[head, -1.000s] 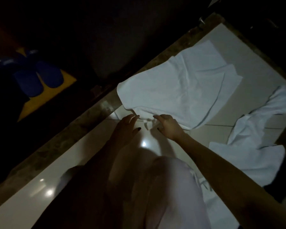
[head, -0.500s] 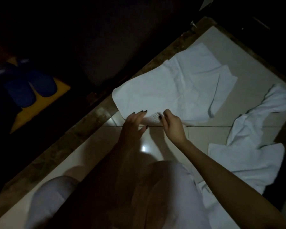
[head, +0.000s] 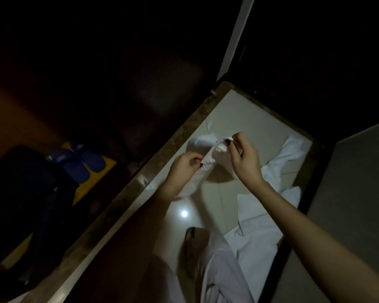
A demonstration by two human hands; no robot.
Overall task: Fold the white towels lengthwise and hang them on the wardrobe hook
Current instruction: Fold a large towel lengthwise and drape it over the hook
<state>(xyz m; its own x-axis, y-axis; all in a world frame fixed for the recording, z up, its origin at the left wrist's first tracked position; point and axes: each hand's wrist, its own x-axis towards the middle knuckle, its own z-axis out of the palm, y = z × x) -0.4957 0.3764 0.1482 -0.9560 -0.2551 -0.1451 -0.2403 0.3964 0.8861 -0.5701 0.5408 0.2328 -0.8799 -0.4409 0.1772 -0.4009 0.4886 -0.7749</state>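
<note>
Left of the floor's dark stone border [head: 175,138]: two blue slippers [head: 79,165] on one yellow mat [head: 109,164].

Above the pale tiled floor [head: 249,119], near its left border, the left hand [head: 184,167] pinches the hem of the held towel [head: 210,162]. The right hand [head: 246,162] pinches the same hem higher up, at a corner. The hem runs taut between the two hands and the rest hangs slack below.

Handling: light, soft, limp cloth. It is neither fragile nor slippery, and it sags wherever unsupported. Grip at the corners and hem, with the edge drawn taut to align the lengthwise fold.

Along the floor's right edge lies crumpled white cloth [head: 258,232], probably one more towel, though in this dim light it could be two.

Count: one towel held, at least one on the floor.
</note>
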